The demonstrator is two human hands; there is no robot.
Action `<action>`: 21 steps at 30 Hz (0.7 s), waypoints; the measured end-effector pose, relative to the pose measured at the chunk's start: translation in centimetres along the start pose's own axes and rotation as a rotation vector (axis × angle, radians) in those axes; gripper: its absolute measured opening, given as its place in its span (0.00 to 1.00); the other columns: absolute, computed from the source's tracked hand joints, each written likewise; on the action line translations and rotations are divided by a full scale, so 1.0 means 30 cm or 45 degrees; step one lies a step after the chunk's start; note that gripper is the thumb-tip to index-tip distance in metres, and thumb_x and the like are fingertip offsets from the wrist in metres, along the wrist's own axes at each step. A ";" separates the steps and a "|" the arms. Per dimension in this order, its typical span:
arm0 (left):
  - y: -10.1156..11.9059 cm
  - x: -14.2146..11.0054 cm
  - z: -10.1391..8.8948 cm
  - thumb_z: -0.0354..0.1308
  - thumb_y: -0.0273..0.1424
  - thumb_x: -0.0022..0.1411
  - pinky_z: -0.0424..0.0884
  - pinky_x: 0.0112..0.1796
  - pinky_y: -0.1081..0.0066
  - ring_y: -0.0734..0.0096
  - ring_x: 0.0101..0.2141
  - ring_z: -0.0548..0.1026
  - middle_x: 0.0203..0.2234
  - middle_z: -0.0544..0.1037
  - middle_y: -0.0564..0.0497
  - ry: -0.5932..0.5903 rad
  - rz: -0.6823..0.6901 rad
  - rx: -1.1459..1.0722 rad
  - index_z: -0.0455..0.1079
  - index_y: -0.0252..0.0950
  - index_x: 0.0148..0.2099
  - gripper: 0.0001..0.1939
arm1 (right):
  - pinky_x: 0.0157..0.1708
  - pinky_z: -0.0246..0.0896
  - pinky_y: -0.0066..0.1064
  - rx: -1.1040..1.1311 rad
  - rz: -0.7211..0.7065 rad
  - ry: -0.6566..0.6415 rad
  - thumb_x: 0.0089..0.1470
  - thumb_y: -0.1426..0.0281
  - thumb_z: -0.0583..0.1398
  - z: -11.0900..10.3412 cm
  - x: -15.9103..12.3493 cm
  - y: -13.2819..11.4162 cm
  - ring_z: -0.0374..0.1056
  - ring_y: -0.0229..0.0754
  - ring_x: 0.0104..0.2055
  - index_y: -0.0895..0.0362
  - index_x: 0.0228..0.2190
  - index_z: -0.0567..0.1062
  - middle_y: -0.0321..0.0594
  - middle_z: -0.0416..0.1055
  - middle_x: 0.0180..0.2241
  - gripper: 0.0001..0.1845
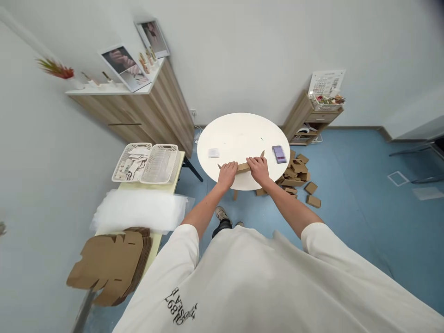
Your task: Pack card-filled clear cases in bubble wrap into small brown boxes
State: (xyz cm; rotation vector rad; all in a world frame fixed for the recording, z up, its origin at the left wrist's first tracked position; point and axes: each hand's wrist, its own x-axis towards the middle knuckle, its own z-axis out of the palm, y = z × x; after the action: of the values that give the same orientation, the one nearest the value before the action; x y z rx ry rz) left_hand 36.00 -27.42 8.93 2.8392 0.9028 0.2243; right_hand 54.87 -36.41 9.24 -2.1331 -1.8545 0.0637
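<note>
1. Brown cardboard (pixel 243 167) lies between the two hands, over the near part of the round white counter (pixel 236 132), in front of the person.
2. Its long axis runs crosswise, left to right, with the right end slightly farther off than the left.
3. The left hand (pixel 227 174) is clamped on the left end, fingers laid over the top; the thumb is hard to make out.
4. The right hand (pixel 258 169) is clamped on the right end in much the same way, knuckles up.
5. The hands stand apart, a bare stretch of cardboard showing between them. Neither is nearer to it: each has its own end.
6. A pointed tip shows past each hand: the left tip (pixel 219 166) juts outward, the right tip (pixel 262 154) stands on the far side of the knuckles. Any fold underneath is hidden.
7. Whether the cardboard rests on the counter or is held just above it, I cannot tell.
8. My judgement is that this crosswise line matters most: with a hand at either end, pressure from both sides should stay even to avoid a skewed crease.
9. The purple pack (pixel 279 154) lies beyond the right hand, near the counter's right edge; the small packet (pixel 214 153) lies beyond the left hand. Neither is touched.
10. Boxes (pixel 296 172) lie on the floor to the right; a stack of blanks (pixel 107 261) is well apart, to the left.
</note>
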 end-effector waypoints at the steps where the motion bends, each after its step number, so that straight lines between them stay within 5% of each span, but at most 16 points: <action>1: -0.002 0.028 0.007 0.43 0.18 0.67 0.56 0.63 0.57 0.59 0.63 0.66 0.64 0.68 0.39 -0.009 0.024 -0.002 0.55 0.35 0.70 0.31 | 0.65 0.36 0.54 0.003 0.017 0.000 0.64 0.73 0.50 0.002 0.005 0.017 0.55 0.58 0.63 0.51 0.67 0.60 0.44 0.64 0.64 0.31; 10: -0.142 0.343 0.040 0.40 0.17 0.67 0.59 0.62 0.57 0.59 0.61 0.69 0.61 0.71 0.38 0.088 0.263 -0.013 0.60 0.33 0.67 0.29 | 0.66 0.35 0.54 -0.081 0.082 0.062 0.64 0.73 0.47 0.002 0.202 0.144 0.54 0.57 0.65 0.52 0.69 0.57 0.46 0.64 0.64 0.33; 14: -0.238 0.449 0.115 0.42 0.17 0.66 0.56 0.64 0.54 0.58 0.66 0.62 0.64 0.68 0.37 0.074 0.349 -0.041 0.58 0.32 0.69 0.30 | 0.68 0.32 0.54 -0.239 0.090 0.009 0.64 0.73 0.47 0.078 0.289 0.183 0.51 0.56 0.68 0.59 0.70 0.52 0.50 0.60 0.66 0.35; 17: -0.297 0.463 0.212 0.45 0.21 0.67 0.53 0.65 0.49 0.53 0.69 0.56 0.68 0.60 0.36 -0.053 0.337 -0.023 0.54 0.32 0.71 0.31 | 0.68 0.37 0.50 -0.294 0.114 -0.195 0.64 0.71 0.46 0.186 0.307 0.204 0.49 0.55 0.69 0.63 0.69 0.55 0.53 0.57 0.68 0.33; 21: -0.355 0.440 0.334 0.53 0.32 0.68 0.52 0.65 0.47 0.48 0.69 0.54 0.69 0.57 0.34 -0.419 0.263 -0.030 0.52 0.33 0.72 0.33 | 0.66 0.43 0.48 -0.245 0.171 -0.541 0.64 0.68 0.51 0.322 0.282 0.222 0.49 0.57 0.70 0.63 0.68 0.56 0.56 0.52 0.69 0.34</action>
State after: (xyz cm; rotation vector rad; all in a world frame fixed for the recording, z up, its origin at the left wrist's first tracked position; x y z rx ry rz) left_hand 42.59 -12.13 -1.64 2.8269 0.5374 -0.2034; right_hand 60.32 -26.95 -0.25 -2.5327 -2.0029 0.4137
